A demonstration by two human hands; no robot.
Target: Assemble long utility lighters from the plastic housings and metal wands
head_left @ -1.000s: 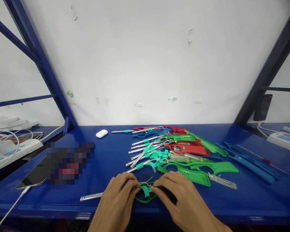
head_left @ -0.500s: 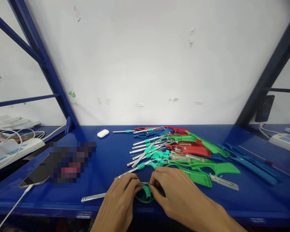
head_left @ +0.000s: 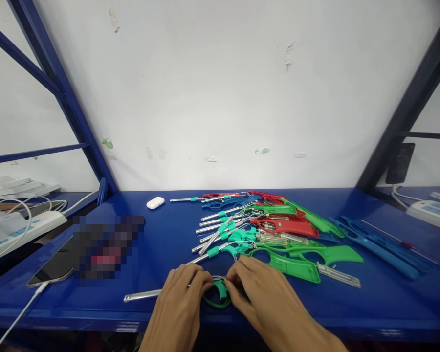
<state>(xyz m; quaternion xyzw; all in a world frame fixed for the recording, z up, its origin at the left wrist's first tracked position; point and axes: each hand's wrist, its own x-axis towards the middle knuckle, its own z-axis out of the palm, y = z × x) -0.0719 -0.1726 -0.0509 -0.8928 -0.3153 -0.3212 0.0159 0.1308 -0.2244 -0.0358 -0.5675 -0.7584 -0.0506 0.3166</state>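
Note:
At the table's front edge, both my hands are closed on a green long-nose lighter [head_left: 222, 289], its shell apparently opened. My left hand [head_left: 181, 303] grips it near the metal tube [head_left: 142, 296], which sticks out to the left. With thumb and fingertips, my right hand [head_left: 267, 298] pinches at the trigger area, where a thin white wire shows between the hands. The lighter's handle end is hidden under my right hand. Just beyond lie more lighter parts: metal tubes with teal holders [head_left: 213, 252], green half shells [head_left: 297, 268], red half shells [head_left: 288, 226] and clear fuel tanks [head_left: 339, 275].
Blue half shells [head_left: 381, 249] lie on the right of the blue table [head_left: 161, 244]. At left are a phone [head_left: 55, 261] with a white cable and a pixelated patch. A white earbud case [head_left: 155, 203] sits further back. Blue shelf posts [head_left: 58, 93] flank the wall.
The view has shifted very slightly. Both hands stay on the green lighter, with only small finger movement.

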